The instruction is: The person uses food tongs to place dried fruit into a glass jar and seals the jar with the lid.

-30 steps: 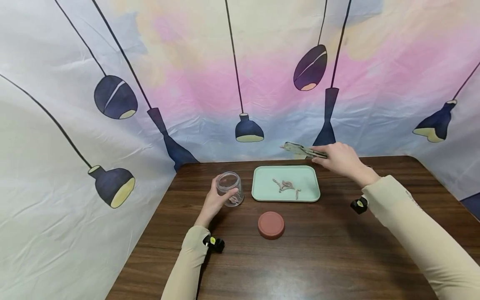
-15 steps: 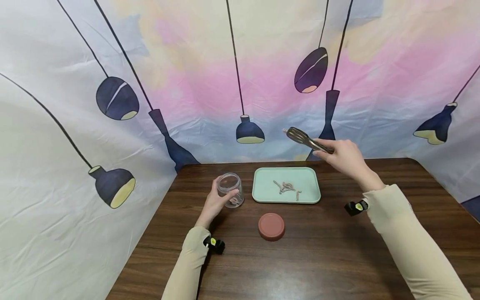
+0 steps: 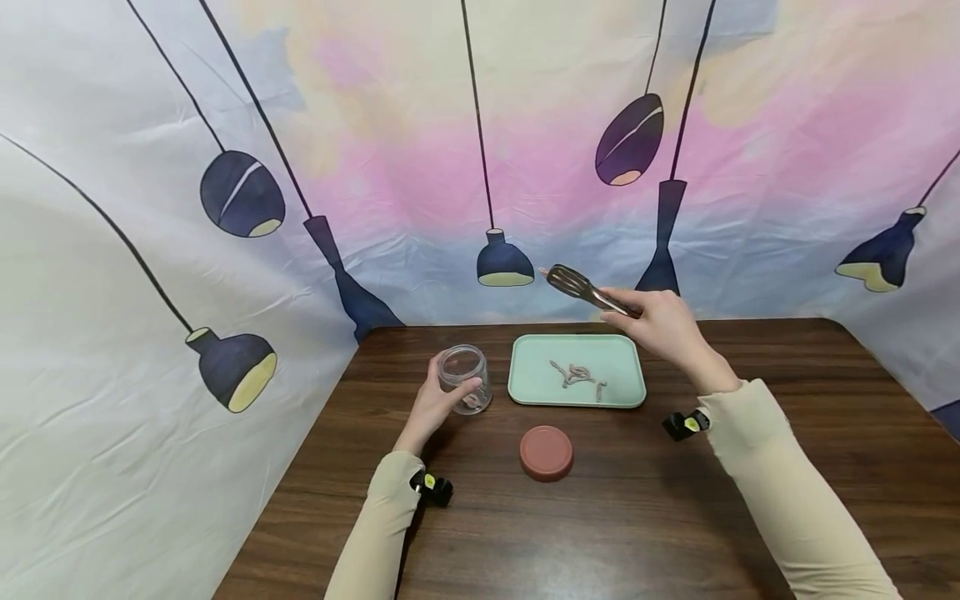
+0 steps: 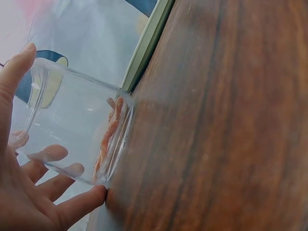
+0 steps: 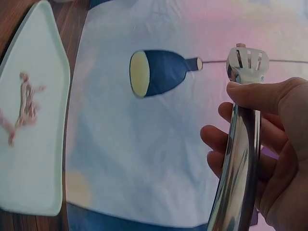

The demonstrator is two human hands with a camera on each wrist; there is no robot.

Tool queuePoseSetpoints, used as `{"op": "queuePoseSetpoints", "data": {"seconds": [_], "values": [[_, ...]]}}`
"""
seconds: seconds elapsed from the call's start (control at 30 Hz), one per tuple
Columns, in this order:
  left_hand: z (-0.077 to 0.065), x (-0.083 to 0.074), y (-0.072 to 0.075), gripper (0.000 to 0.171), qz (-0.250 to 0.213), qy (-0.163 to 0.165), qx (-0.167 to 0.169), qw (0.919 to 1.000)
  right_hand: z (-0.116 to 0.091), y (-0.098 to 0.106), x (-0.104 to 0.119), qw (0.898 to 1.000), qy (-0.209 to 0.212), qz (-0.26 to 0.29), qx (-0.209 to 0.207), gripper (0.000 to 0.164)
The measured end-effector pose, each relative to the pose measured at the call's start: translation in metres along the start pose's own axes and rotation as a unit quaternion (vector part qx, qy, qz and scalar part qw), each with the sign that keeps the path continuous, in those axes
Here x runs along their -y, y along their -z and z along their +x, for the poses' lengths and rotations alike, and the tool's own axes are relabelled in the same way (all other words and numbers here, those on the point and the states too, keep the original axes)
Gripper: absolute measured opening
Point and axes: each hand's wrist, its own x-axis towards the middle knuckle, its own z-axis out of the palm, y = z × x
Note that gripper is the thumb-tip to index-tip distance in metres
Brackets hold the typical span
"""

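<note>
My left hand (image 3: 437,402) grips a clear open jar (image 3: 467,365) that stands upright on the table, thumb on the near side. A few thin reddish-brown strips (image 4: 110,132) lie on the jar's bottom in the left wrist view. Raised over the back of the table, my right hand (image 3: 663,327) holds metal tongs (image 3: 576,285) with slotted ends pointing left. From between the tong tips a small piece of a strip (image 5: 240,45) pokes out. Below the tongs, several more strips (image 3: 577,375) lie on a pale green tray (image 3: 527,387).
A round reddish-brown lid (image 3: 546,454) lies on the dark wooden table (image 3: 600,533) in front of the tray. Behind the table's back edge hangs a cloth (image 3: 420,275) printed with lamps.
My right hand first lifted the tongs, then carried them left towards the jar's side. The left hand has kept its hold on the jar in the same spot.
</note>
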Motion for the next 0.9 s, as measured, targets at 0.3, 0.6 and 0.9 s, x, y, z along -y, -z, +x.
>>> {"op": "queuePoseSetpoints", "data": {"seconds": [0.3, 0.6, 0.9], "values": [[0.000, 0.002, -0.001, 0.101, -0.005, 0.001, -0.004, 1.0000, 0.012, -0.025, 0.024, 0.998, -0.004, 0.066, 0.019, 0.047], [0.000, 0.002, -0.002, 0.100, -0.006, -0.006, 0.000, 1.0000, 0.020, -0.055, 0.048, 0.994, 0.002, 0.095, 0.045, 0.046], [0.001, 0.001, 0.000, 0.100, -0.010, -0.009, -0.001, 0.9999, 0.025, -0.076, 0.058, 0.994, 0.009, 0.091, 0.065, 0.044]]}}
